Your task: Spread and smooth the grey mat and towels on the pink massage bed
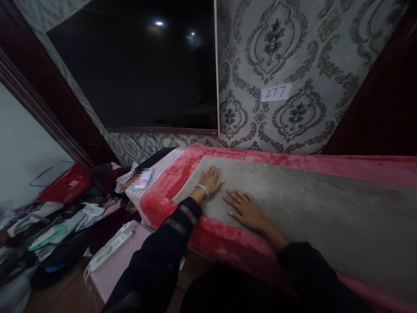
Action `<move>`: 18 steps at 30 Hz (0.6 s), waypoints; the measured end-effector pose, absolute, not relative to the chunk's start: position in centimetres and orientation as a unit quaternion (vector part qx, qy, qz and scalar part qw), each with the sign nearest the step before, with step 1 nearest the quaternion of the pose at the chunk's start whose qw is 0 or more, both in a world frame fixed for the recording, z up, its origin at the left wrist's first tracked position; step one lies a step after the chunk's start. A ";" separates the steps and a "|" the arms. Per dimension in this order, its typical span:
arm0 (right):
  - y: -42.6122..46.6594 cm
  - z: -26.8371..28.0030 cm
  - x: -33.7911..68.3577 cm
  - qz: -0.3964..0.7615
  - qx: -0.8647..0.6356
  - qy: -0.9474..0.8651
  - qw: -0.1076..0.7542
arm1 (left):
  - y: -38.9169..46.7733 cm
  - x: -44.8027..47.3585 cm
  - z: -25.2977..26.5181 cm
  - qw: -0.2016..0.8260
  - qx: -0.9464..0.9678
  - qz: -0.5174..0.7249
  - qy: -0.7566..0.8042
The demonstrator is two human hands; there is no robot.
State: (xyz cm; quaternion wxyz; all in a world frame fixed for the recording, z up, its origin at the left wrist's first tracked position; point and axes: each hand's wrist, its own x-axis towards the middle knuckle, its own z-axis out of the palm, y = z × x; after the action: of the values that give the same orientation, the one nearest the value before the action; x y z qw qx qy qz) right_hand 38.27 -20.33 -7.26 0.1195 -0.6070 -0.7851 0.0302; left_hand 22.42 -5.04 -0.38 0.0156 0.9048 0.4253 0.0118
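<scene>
A long grey cloth point(286, 187) is spread over a red and pink plush blanket point(192, 156) on a raised surface. My left hand point(211, 180), with a light bracelet at the wrist, lies palm down near the cloth's left end, fingers spread. To its right, my right hand point(247, 211) rests flat on the same cloth close to the near edge, fingers apart. Neither hand grips anything. Faint creases show in the middle of the cloth, and its right end runs out of the picture.
A striped cloth point(166, 163) covers the surface's left end. Below it, a white power strip point(112, 248) sits on a pink surface point(130, 256). Heaped clothes point(65, 226) and a red basket point(70, 182) lie at left. A large dark television point(140, 65) hangs on the patterned wall point(273, 52).
</scene>
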 end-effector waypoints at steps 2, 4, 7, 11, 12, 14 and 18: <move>-20.3 -7.2 38.5 0.034 -0.605 -0.786 0.118 | -4.1 23.0 -1.6 0.012 0.895 0.005 0.447; -20.2 -7.1 38.7 0.037 -0.607 -0.785 0.115 | -3.6 22.9 -2.8 0.010 0.881 0.001 0.473; -20.2 -7.2 38.6 0.043 -0.609 -0.784 0.113 | -3.0 21.8 -3.5 0.010 0.855 0.001 0.518; -20.1 -7.2 38.5 0.052 -0.606 -0.785 0.121 | -1.4 20.3 -2.1 0.018 0.803 -0.009 0.595; -20.1 -7.2 38.4 0.054 -0.606 -0.784 0.122 | -0.8 20.3 -1.6 0.017 0.791 -0.011 0.611; -20.1 -7.2 38.4 0.060 -0.610 -0.781 0.123 | 0.2 20.9 -0.6 0.004 0.790 -0.001 0.614; -20.2 -7.0 38.5 0.071 -0.611 -0.779 0.127 | 1.4 23.4 -0.7 -0.006 0.878 0.005 0.479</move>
State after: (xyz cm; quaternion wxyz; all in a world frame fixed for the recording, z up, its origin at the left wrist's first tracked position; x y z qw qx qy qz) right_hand 38.45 -20.18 -6.97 0.1265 -0.6105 -0.7786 0.0713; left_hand 23.36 1.36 -0.66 -0.0061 0.8780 0.4786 0.0050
